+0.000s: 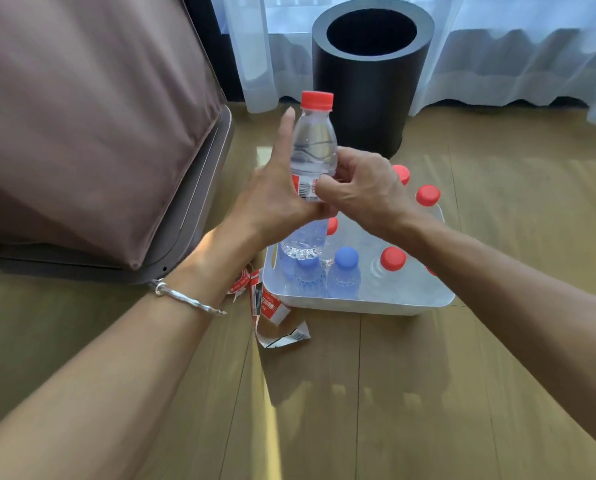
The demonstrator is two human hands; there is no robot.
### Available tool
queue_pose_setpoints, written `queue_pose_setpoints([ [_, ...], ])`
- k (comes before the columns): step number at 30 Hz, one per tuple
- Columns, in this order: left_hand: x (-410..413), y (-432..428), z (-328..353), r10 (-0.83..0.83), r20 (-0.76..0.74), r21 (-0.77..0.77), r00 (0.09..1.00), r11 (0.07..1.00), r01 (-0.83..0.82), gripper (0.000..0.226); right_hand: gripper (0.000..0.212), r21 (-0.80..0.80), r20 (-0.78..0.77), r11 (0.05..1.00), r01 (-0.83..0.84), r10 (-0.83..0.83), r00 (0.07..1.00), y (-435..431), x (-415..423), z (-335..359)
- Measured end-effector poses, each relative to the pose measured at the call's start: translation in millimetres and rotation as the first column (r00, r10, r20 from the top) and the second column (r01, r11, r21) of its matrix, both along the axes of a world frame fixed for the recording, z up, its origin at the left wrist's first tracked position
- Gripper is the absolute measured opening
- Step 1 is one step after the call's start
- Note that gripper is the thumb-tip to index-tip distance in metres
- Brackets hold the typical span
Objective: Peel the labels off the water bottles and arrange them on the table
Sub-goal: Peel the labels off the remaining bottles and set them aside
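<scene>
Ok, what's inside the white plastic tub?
White plastic tub: upright clear bottles, two with blue caps, several with red caps. Left hand, right hand and held bottle hide its far part; no full count.

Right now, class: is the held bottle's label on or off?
On: a red label wraps the bottle where the right hand pinches; the left hand steadies it.

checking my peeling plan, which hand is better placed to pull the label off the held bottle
Right. The right hand has its fingers curled at the red label, while the left hand grips the bottle from behind, steadying it.
</scene>
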State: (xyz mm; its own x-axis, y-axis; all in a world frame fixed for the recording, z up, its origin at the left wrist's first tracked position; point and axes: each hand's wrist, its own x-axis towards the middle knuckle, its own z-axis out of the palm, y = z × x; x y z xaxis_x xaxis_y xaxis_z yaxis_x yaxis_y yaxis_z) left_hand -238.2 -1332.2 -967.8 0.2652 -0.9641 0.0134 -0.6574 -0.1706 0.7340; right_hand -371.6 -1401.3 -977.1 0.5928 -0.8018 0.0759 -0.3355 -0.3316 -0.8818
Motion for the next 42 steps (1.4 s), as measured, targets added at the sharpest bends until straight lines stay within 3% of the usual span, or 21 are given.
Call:
queue_pose_setpoints([
  [5,-8,0,-2,0.050,0.053,-0.043,0.997,0.998,-0.048,0.116,0.030,-0.002,0.000,1.000,-0.003,0.003,1.000,-1,2,-2],
  [10,-19,-2,0,0.083,0.119,-0.114,0.989,0.991,-0.070,0.115,0.031,-0.113,0.036,0.985,0.128,-0.125,0.992,-8,0,-3],
  [15,-18,-4,2,0.111,0.117,-0.127,0.987,0.987,-0.096,0.118,0.027,0.129,0.173,0.991,-0.039,0.016,0.985,-9,-4,1],
  [25,-7,-3,4,0.075,0.011,-0.072,0.997,0.995,-0.074,0.119,0.039,0.006,0.130,0.999,-0.048,0.047,0.990,-4,-3,5],
  [32,-10,-1,7,0.059,0.046,-0.092,0.997,0.994,-0.055,0.111,0.029,0.023,0.162,0.997,-0.077,0.073,0.984,-8,-9,1],
  [37,-17,-1,6,0.056,0.056,-0.133,0.997,0.990,-0.049,0.113,0.027,0.025,0.206,0.999,0.042,-0.046,0.977,-11,-7,-2],
  [42,-13,-4,5,0.081,0.049,-0.121,0.996,0.990,-0.074,0.116,0.027,0.128,0.207,0.989,-0.077,0.049,0.977,-8,-8,7],
])
